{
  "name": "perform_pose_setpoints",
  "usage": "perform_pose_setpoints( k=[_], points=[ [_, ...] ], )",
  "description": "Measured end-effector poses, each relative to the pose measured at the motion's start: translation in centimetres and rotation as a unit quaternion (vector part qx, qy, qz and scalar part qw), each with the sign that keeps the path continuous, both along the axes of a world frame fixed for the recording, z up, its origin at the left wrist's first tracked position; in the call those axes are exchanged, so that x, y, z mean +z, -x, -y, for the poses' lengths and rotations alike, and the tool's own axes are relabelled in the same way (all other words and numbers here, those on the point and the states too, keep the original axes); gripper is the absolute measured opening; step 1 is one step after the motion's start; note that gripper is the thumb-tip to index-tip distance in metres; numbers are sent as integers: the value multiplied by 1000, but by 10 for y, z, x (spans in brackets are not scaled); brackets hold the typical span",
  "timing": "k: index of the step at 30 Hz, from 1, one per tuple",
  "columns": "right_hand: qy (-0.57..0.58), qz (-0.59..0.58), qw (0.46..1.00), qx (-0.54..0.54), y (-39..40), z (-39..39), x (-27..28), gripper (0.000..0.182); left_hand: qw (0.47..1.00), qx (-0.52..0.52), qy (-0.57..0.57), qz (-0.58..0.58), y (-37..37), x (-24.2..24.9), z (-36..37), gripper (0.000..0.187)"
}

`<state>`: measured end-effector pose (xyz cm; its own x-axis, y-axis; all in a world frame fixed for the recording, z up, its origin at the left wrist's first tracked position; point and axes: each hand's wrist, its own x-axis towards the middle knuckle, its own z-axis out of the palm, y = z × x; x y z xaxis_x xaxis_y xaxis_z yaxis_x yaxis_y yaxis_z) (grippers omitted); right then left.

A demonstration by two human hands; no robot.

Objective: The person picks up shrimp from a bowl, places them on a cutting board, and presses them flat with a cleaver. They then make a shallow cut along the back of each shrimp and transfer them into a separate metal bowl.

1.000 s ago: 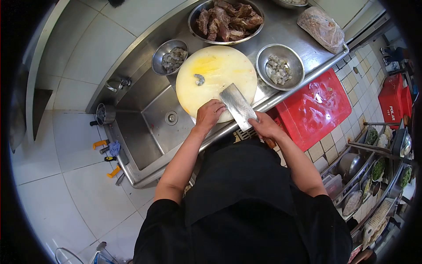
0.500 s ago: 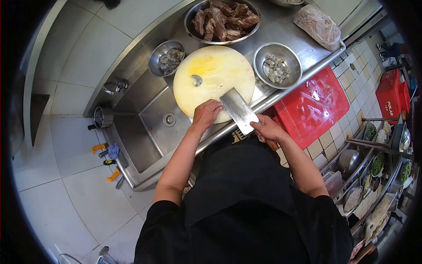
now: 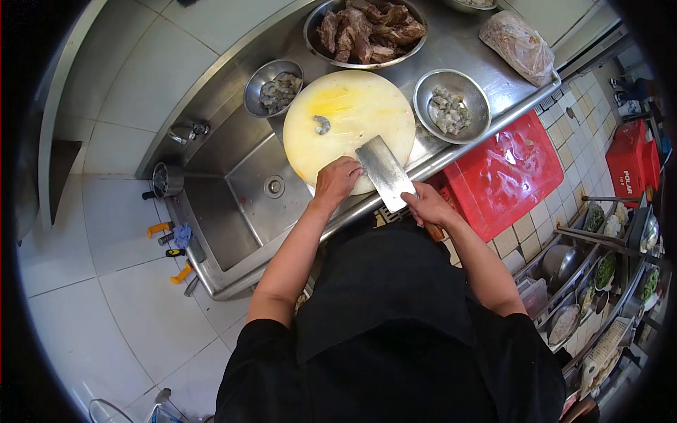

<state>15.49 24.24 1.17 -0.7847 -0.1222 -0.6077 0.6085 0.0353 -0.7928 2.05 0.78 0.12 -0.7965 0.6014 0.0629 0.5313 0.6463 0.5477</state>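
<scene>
My right hand [image 3: 429, 206] grips a cleaver [image 3: 384, 169] by its wooden handle, the broad blade lying over the near right part of a round cutting board [image 3: 384, 113]. Beside the blade's left edge, my left hand [image 3: 337, 178] has its fingers closed at the board's near edge; whatever they pinch is too small to make out. One curled grey shrimp [image 3: 322, 125] lies on the board, left of centre. A metal bowl of shrimp [image 3: 280, 92] stands behind the board at the left, and another bowl with shrimp pieces [image 3: 449, 111] is at its right.
A large bowl of dark meat [image 3: 370, 32] stands behind the board. The sink [image 3: 233, 211] lies to the left. A bagged item [image 3: 518, 46] rests at the counter's right end. Below are a red lid [image 3: 504, 173] and, farther right, shelves with containers [image 3: 562, 264].
The whole view has shifted slightly, with the counter items now a little farther right. Both hands and the cleaver keep nearly the same place at the board's near edge.
</scene>
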Motion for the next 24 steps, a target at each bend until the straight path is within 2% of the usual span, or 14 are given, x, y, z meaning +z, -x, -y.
perform_pose_setpoints(
  k=[6, 15, 20, 24],
  points=[
    [3, -6, 1000, 22, -12, -9, 16, 24, 1000, 6, -9, 6, -1, 0, 0, 16],
    [-55, 17, 996, 62, -32, -24, 27, 28, 1000, 15, -11, 22, -3, 4, 0, 16],
    [-132, -10, 985, 109, -44, -40, 39, 31, 999, 14, -14, 25, -2, 5, 0, 18],
    [-179, -50, 980, 74, -53, -46, 57, 30, 999, 10, -6, 50, -1, 16, -3, 18]
  ],
)
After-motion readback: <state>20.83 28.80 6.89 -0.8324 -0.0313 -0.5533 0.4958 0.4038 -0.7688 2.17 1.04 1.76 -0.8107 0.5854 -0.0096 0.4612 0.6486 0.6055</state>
